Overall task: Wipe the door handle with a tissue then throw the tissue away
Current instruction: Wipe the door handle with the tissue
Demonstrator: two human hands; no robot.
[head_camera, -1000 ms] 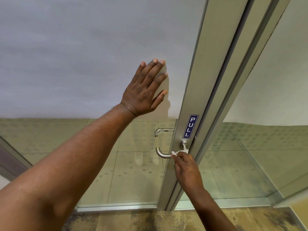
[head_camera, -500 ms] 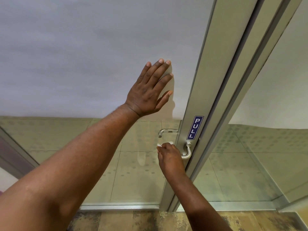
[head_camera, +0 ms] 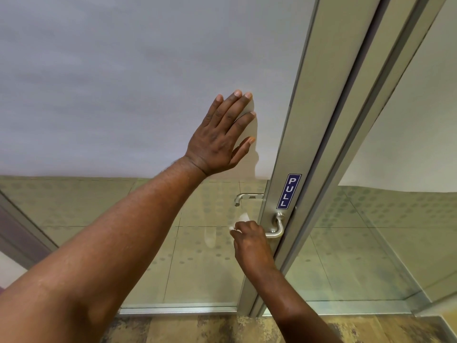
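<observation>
In the head view, the left hand (head_camera: 217, 139) was pressed flat, fingers spread, against the frosted upper panel of the glass door (head_camera: 123, 82). Lower down, the right hand (head_camera: 251, 240) was closed around a white tissue (head_camera: 241, 219), a crumpled corner of which was seen above the knuckles. That hand was wrapped over the free end of the metal lever door handle (head_camera: 278, 227), whose bend and base were left uncovered beside the aluminium door frame (head_camera: 304, 120). A blue PULL sign (head_camera: 288, 191) was fixed to the frame just above the handle. A second handle (head_camera: 247, 197) was seen through the clear lower glass.
</observation>
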